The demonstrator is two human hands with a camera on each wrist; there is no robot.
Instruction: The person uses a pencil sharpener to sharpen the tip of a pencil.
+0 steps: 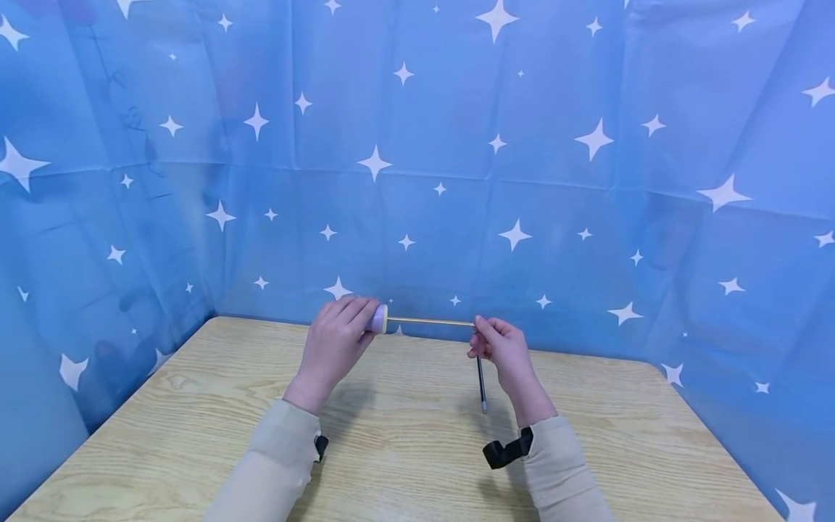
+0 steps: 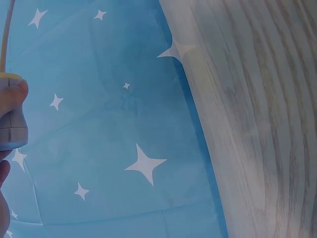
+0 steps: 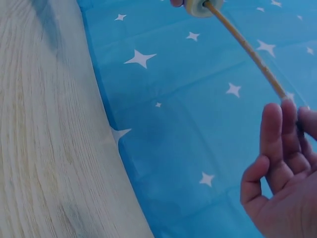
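Observation:
My left hand [image 1: 334,348] grips a lavender handle-like piece [image 1: 377,320] with a pale yellow rim, held sideways above the far part of the table. From its rim a thin yellow rod [image 1: 430,320] runs straight across to my right hand [image 1: 507,353]. There, the thumb and index finger pinch at the rod's far end, while the other fingers are spread and loosely bent in the right wrist view. Below these fingers shows a slim black stick [image 1: 481,384] with a silvery lower end; I cannot tell whether it joins the yellow rod. The left wrist view shows the lavender piece [image 2: 14,126] at its edge.
A wood-grain table [image 1: 391,449] with rounded far corners lies under both hands. Behind it and along both sides hangs a blue cloth [image 1: 443,130] with white stars. A black strap [image 1: 505,451] sits at the right wrist.

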